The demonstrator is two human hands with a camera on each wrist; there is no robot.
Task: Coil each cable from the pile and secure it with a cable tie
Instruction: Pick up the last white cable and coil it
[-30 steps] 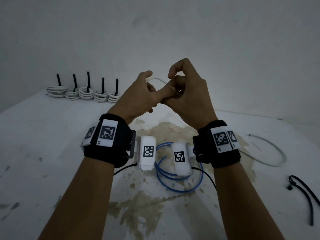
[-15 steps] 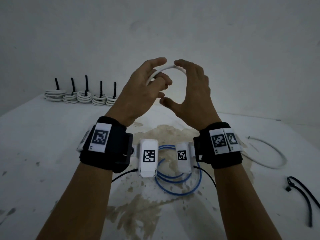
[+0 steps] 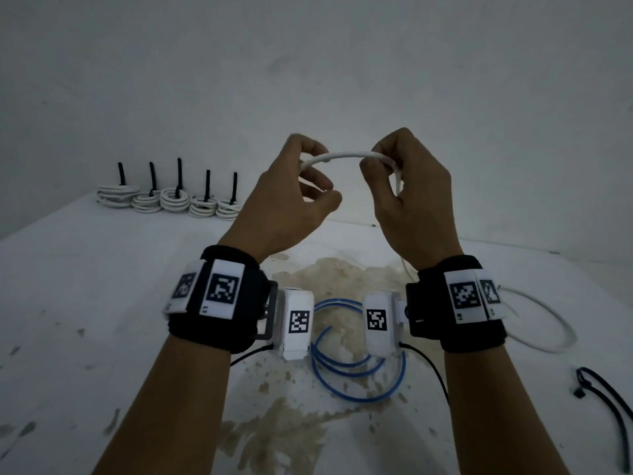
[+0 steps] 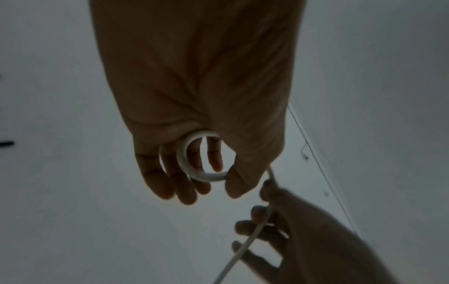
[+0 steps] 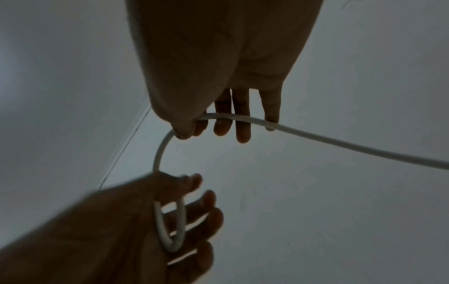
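Note:
A white cable (image 3: 346,156) spans between both raised hands above the table. My left hand (image 3: 301,186) holds a small coil of it (image 4: 194,159) between thumb and fingers; the loops also show in the right wrist view (image 5: 170,226). My right hand (image 3: 394,180) pinches the free run of the cable (image 5: 243,117), which trails down past the wrist to a loose arc (image 3: 548,323) on the table. A blue cable (image 3: 356,368) lies coiled loosely under my wrists. A black cable tie (image 3: 609,402) lies at the right edge.
Several tied white coils (image 3: 174,197) with black tie ends sticking up stand in a row at the table's far left. The white table (image 3: 85,303) has a brown stain (image 3: 335,279) in the middle. A grey wall stands behind.
The hands were pressed together a second ago. They have moved apart sideways, and a length of white cable is now stretched between them.

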